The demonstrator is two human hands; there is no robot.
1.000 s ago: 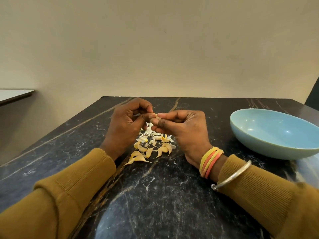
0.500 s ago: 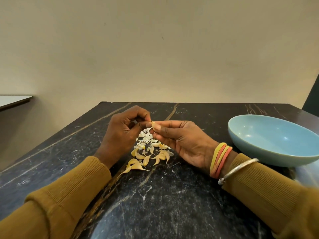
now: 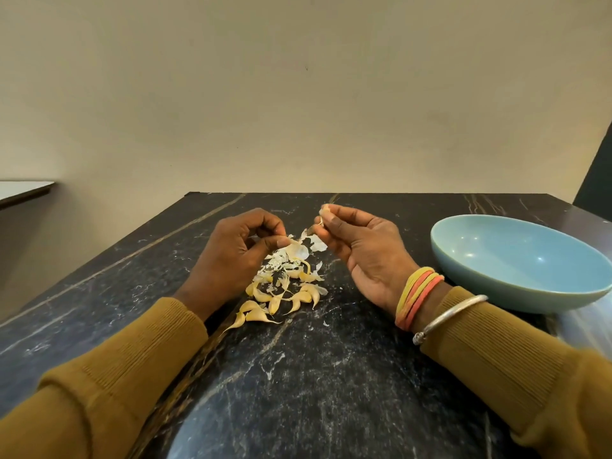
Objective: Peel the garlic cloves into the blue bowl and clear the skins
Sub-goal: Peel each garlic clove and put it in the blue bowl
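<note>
My right hand (image 3: 361, 246) pinches a small garlic clove (image 3: 325, 214) between thumb and fingertips, raised above the table. My left hand (image 3: 243, 246) pinches a strip of pale skin (image 3: 295, 247) at its thumb tip, a little apart from the right hand. Below and between them lies a heap of unpeeled garlic cloves (image 3: 281, 298) mixed with loose white skins (image 3: 281, 265) on the dark marble table (image 3: 298, 376). The blue bowl (image 3: 520, 260) stands to the right of my right wrist, and what shows of its inside holds nothing.
The table's far edge (image 3: 364, 193) meets a plain beige wall. A pale counter edge (image 3: 23, 190) shows at the far left. A few skin flecks (image 3: 326, 323) lie near the heap. My mustard sleeves cover the table's near corners.
My hands have drawn apart: the right one lifted up and right with the clove, the left one pulled a piece of skin away to the left. The view has tilted slightly.
</note>
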